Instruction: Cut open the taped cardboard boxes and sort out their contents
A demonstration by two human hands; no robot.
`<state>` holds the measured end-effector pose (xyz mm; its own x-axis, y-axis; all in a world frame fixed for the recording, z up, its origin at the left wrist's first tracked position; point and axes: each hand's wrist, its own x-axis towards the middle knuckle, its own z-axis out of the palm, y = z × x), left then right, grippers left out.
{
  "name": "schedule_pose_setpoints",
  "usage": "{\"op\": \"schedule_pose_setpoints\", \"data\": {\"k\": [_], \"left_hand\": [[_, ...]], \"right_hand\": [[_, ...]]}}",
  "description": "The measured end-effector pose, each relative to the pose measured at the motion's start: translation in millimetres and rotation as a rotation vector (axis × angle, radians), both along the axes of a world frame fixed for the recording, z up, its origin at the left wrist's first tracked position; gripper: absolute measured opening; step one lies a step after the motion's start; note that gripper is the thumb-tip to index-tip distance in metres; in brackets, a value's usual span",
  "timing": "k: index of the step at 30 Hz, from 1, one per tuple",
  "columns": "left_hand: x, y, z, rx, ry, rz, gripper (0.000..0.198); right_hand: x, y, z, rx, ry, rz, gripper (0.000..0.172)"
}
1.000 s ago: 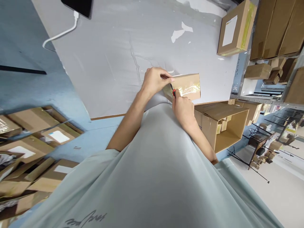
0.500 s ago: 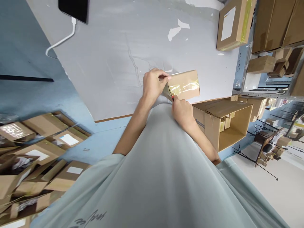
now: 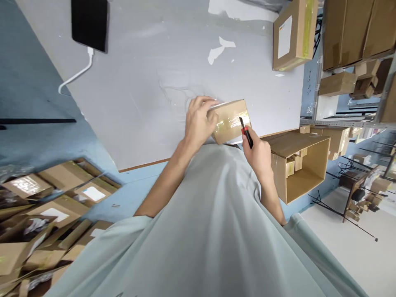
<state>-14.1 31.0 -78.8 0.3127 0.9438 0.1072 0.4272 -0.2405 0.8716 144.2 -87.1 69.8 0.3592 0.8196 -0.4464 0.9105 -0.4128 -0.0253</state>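
A small cardboard box (image 3: 227,128) with shiny clear tape across its top rests at the table's near edge. My left hand (image 3: 200,120) grips the box by its left end, thumb on the top face and fingers round the far side. In my right hand (image 3: 258,154) is a box cutter (image 3: 246,133) with a red and black handle, closed in the fingers. Its dark blade points away from me, over the right part of the taped top. Whether the blade touches the tape I cannot tell.
On the grey table (image 3: 139,103) lie a black phone (image 3: 89,24) with a white cable and torn white paper scraps (image 3: 220,49). A taped carton (image 3: 286,41) stands at the back right. An open carton (image 3: 278,175) holds small boxes beside the table. Several cartons (image 3: 64,177) lie lower left.
My right hand has moved the box cutter from the box's near left corner to its right side, so the blade now shows. The box has turned slightly in my left hand.
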Motion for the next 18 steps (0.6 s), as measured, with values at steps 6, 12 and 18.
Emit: {"op": "schedule_pose_setpoints", "data": {"k": [6, 12, 18], "left_hand": [[62.6, -24.0, 11.3, 0.077, 0.065, -0.214, 0.037], [68.3, -27.8, -7.4, 0.045, 0.114, -0.213, 0.047], [65.6, -28.1, -8.1, 0.028, 0.161, -0.205, 0.044]], "right_hand": [[51.0, 15.8, -31.7, 0.131, 0.017, 0.025, 0.057], [63.2, 34.0, -39.7, 0.035, 0.086, 0.080, 0.058], [67.1, 45.6, -40.9, -0.037, 0.089, 0.111, 0.059]]}}
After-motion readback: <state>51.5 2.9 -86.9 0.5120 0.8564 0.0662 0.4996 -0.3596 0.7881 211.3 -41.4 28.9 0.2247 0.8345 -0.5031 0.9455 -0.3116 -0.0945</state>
